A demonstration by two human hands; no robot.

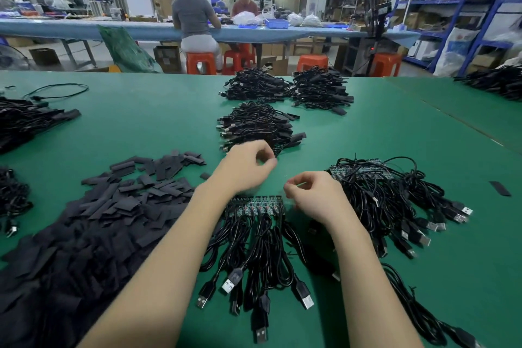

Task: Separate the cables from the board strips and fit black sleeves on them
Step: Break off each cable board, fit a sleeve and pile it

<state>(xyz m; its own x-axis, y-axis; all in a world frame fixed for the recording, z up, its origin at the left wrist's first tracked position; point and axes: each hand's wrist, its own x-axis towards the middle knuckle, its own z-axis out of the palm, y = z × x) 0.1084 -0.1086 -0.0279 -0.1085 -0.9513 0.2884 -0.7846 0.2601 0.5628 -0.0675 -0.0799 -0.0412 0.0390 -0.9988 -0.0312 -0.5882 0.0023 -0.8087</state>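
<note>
- Head view: green table. Both forearms reach in from the bottom edge.
- Left hand: raised above the table, fingers curled, thumb and forefinger tips close together; blurred, so cannot tell if it pinches anything.
- Right hand: just right of the left, fingers curled, thumb and forefinger tips together; what lies between them, if anything, is too small to tell.
- Strip: lies flat below and between the hands, cables attached and fanned toward the camera, USB plugs at the near ends.
- Second strip bundle: to the right of the right hand, cables tangled.
- Sleeves: big loose heap at left.
- Finished piles: three behind the hands, mid-table.
</note>
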